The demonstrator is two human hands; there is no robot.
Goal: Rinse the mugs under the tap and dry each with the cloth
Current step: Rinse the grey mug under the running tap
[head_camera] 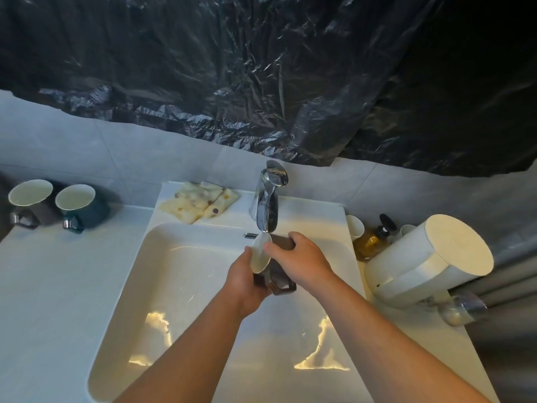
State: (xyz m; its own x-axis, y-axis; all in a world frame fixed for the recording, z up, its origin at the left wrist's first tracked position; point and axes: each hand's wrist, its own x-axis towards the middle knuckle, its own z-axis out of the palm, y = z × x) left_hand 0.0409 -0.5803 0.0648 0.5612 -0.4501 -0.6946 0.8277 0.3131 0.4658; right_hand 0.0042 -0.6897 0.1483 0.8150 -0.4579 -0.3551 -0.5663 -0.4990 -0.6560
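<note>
1. Brown glaze outside and white inside, the mug [283, 242] lies tipped on its side just under the spout of the tap [267, 199], above the sink [174, 237]. The left hand [244, 276] grasps it from below near the handle, with the thumb at the rim. The right hand [303, 257] wraps the body from above.
2. A slip is the main risk. Wet glaze gives little hold, so if either hand loosens while turning the mug, it could drop into the hard basin and chip.
3. The rim sits very close to the metal spout. Lifting or twisting the mug carelessly could knock the two together.
4. I cannot tell whether water is running. With the mouth turned sideways, a strong stream could bounce off the inner wall and spray outward. The cloth [200, 203] lies on the ledge just left of the tap, and a soaked cloth would dry poorly.
5. A grey mug [30, 199] and a green mug [78, 205] stand side by side on the bench [58, 271] to the left. A hurried reach with a dripping hand could topple one against the other.
</note>
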